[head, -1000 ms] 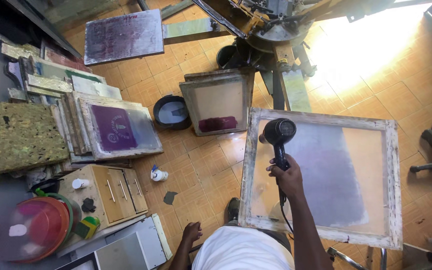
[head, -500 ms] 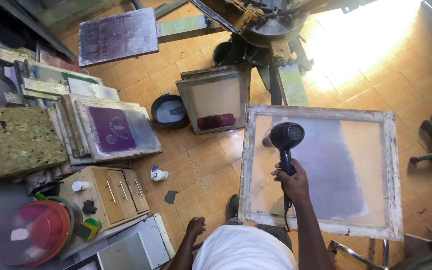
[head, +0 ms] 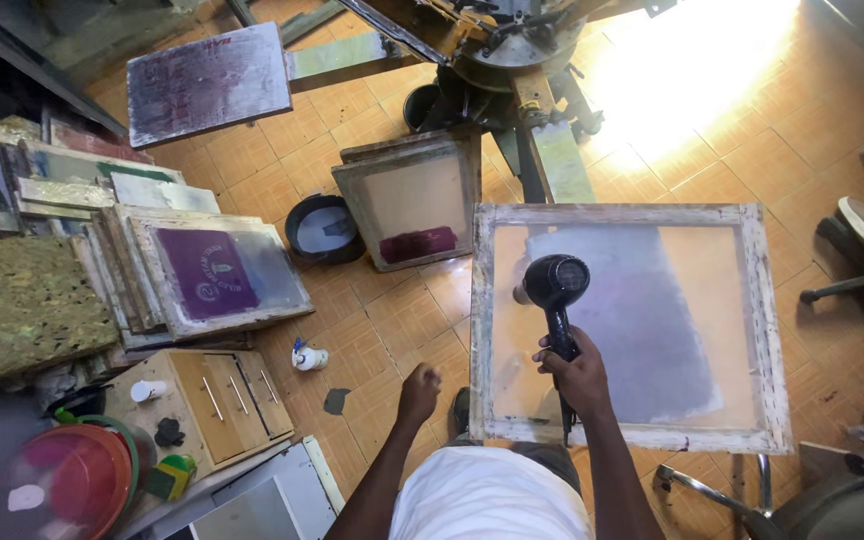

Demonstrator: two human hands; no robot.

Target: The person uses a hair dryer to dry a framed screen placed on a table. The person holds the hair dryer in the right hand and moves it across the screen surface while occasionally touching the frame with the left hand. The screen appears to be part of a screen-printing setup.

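Hairdryer (head: 555,290) sits in the right hand (head: 580,370), fist wrapped tight round the handle, nozzle end aimed down at the mesh of the big wooden screen frame (head: 632,325), centre-right of the picture. Left hand (head: 419,385) hangs free beside the frame's left edge, fingers curled shut on nothing, not touching it.

Risks as judged:
- dryer head is close over the grey coated patch; parked on one spot, heat could blister or unevenly cure it
- cord runs down past the wrist to the near rail; a snag there could jerk the frame
- what carries the frame is unclear, and no hand steadies it, so a bump could tip it

Hard to tell:
- frame's support is hidden under the mesh and behind the white shirt (head: 492,495)
- whether the dryer is running
- sun glare at upper right washes out the floor tiles there
- press carousel (head: 497,40) at top centre is cut off by the picture edge
- smaller screen (head: 412,205) leaning by the press has a dark red smear; wet or dry, cannot say
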